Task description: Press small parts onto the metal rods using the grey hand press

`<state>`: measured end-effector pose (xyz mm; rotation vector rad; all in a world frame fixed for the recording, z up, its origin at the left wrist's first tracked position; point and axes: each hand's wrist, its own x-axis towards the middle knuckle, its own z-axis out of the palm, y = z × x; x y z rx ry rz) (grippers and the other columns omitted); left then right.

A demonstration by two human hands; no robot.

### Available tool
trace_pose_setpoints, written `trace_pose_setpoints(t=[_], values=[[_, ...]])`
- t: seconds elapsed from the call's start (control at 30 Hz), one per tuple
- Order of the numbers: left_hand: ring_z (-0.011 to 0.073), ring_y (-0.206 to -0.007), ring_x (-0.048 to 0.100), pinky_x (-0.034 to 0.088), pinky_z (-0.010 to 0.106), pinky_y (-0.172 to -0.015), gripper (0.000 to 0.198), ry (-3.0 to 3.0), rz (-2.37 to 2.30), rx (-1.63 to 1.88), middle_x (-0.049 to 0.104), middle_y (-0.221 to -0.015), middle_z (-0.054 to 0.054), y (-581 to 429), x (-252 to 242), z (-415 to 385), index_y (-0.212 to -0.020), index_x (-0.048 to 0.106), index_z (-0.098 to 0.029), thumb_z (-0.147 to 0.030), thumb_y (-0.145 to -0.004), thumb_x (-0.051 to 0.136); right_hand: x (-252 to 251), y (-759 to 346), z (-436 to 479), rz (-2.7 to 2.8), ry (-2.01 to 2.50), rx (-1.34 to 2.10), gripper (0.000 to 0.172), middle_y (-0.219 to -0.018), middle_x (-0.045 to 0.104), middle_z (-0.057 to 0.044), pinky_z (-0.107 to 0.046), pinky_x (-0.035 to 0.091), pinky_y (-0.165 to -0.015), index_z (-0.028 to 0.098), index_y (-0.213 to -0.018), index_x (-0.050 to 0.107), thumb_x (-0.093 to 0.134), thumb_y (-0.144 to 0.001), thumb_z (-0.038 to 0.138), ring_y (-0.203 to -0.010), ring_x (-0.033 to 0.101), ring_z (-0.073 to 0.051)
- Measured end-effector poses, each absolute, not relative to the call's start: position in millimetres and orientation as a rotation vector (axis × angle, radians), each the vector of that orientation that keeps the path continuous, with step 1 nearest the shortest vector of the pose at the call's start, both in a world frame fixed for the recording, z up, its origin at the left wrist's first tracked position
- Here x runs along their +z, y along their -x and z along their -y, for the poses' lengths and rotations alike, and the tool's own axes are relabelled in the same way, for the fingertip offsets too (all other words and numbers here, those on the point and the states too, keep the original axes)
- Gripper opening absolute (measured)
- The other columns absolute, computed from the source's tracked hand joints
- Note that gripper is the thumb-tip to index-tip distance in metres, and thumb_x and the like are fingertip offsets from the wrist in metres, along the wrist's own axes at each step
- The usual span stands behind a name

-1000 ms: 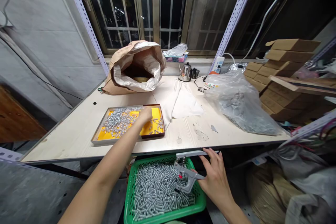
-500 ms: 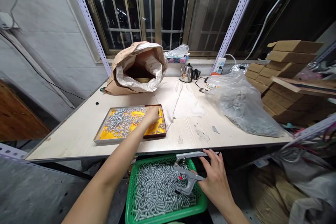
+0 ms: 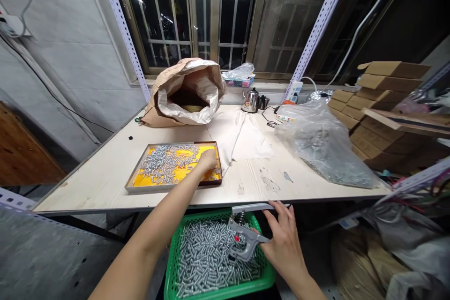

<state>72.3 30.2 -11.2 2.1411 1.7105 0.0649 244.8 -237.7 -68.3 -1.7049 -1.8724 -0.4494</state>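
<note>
My left hand reaches into the right end of a shallow tray on the table. Its fingers point down and are drawn together; the hand itself hides whatever they hold. Small silvery screw-like metal pieces lie over the tray's yellow lining, thickest on the left. My right hand grips grey spring-loaded hand pliers with a red spot, fingers over the upper handle and thumb by the lower one. The pliers are above a green plastic basket filled with silvery threaded metal pieces.
An open paper sack lies behind the tray. A metal kettle stands at the back near a power strip. To the right are a clear plastic bag and stacked cardboard boxes. The table's front edge runs above the basket.
My left hand has shifted slightly right and nearer within the tray. My right hand and the pliers sit a little further left over the basket; the view has moved slightly.
</note>
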Motion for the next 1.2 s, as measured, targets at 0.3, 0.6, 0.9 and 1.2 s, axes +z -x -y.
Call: trace_pose_setpoints(t=[0.3,0.6,0.9,1.2], values=[[0.0233,-0.100,0.061,0.044,0.029,-0.084,0.022,-2.374,-1.760,0.194,0.067,-0.102,0.013,-17,-7,13,-0.093,0.067,-0.014,-0.018,-0.089,0.046,-62,-240,233,1.883,1.730,-0.404,0.039,-0.127,0.048,-0.014,-0.059,0.029,-0.106,0.018,-0.115,0.053,0.055,-0.082,0.038,-0.126,0.039,-0.031],[0.0263,-0.096,0.061,0.043,0.032,-0.086,0.023,-2.383,-1.749,0.111,0.068,-0.090,0.016,12,-9,23,-0.077,0.069,-0.011,0.001,-0.074,0.049,-58,-234,223,1.914,1.698,-0.420,0.034,-0.126,0.048,-0.015,-0.059,0.028,-0.107,0.017,-0.110,0.055,0.056,-0.081,0.035,-0.125,0.038,-0.031],[0.0182,-0.082,0.064,0.047,0.027,-0.075,0.016,-2.114,-1.467,0.379,0.070,-0.089,0.009,8,9,65,-0.089,0.066,-0.013,-0.016,-0.082,0.051,-42,-235,214,1.856,1.717,-0.462,0.036,-0.130,0.045,-0.017,-0.059,0.025,-0.108,0.013,-0.113,0.053,0.052,-0.079,0.024,-0.130,0.033,-0.032],[0.0161,-0.067,0.061,0.042,0.026,-0.069,0.079,-1.083,-1.112,0.766,0.067,-0.067,0.001,-16,-40,172,-0.122,0.049,-0.009,-0.033,-0.053,0.081,-39,-220,204,1.963,1.728,-0.310,0.064,-0.151,0.019,-0.020,-0.063,0.005,-0.111,0.009,-0.124,0.041,0.051,-0.062,0.009,-0.142,0.006,-0.032]])
